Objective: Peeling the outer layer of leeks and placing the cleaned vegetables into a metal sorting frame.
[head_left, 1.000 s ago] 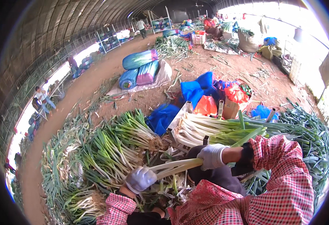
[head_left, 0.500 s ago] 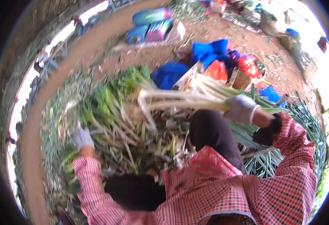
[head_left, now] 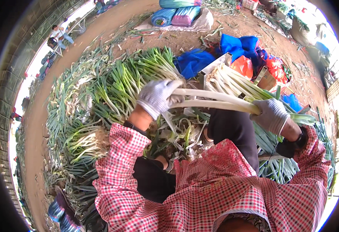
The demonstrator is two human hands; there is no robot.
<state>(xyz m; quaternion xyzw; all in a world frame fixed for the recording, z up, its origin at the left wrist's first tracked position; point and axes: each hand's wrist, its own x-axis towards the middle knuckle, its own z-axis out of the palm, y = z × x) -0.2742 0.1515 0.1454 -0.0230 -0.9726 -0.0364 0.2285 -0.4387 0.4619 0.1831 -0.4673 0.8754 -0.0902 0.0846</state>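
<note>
Sitting at upper left is one person (head_left: 59, 35); next lies one small leek bundle (head_left: 85, 143). One gloved left hand (head_left: 156, 96) has its fingers curled around the white ends of two leeks (head_left: 215, 98), stretched over one dark-trousered knee (head_left: 233, 127) to one gloved right hand (head_left: 270, 116), its fingers wrapped round their greener part.

Matt knitted-cloth gloves (head_left: 152, 96), smooth leek stalks (head_left: 212, 94), woven-cloth sleeves (head_left: 117, 170), rough earth floor (head_left: 269, 38)

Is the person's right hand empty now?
No, the right hand grips pale leeks.
</note>
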